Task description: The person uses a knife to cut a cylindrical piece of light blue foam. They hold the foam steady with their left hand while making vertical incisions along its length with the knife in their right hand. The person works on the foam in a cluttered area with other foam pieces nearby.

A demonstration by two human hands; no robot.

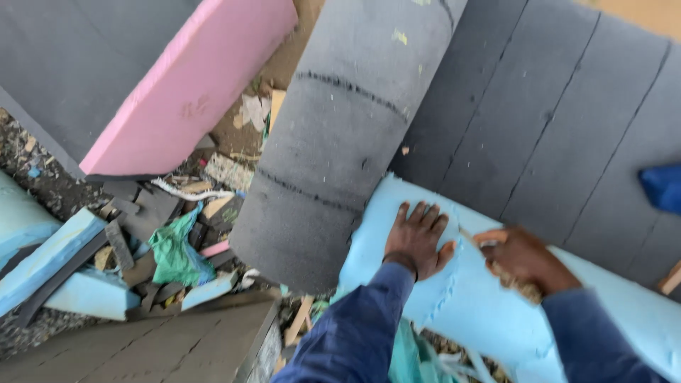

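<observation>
One light blue foam slab [489,312], ragged along a torn or cut line, lying under both hands and running off toward the lower right. Left hand [417,237]: flat, fingers spread, palm pressed on the slab, gripping nothing. Right hand [521,257]: just beside the left, fingers curled around a slim pale tool [474,237] whose tip touches the foam between the two hands; tool kind cannot be told. Dark blue sleeves [355,333] on both arms.

Directly beyond the left hand: grey foam roll [340,142], marked with dark lines, its near end meeting the slab's edge. Beyond the right hand: wide grey foam sheet [539,120] with ruled lines. Far right of the right hand: blue object [663,188], partly out of view.

Well to the left of the left hand: pink foam board [188,85], tilted; green crumpled bag [174,252]; blue foam offcuts [50,259]; dark strips and scraps littering the ground [35,170].
</observation>
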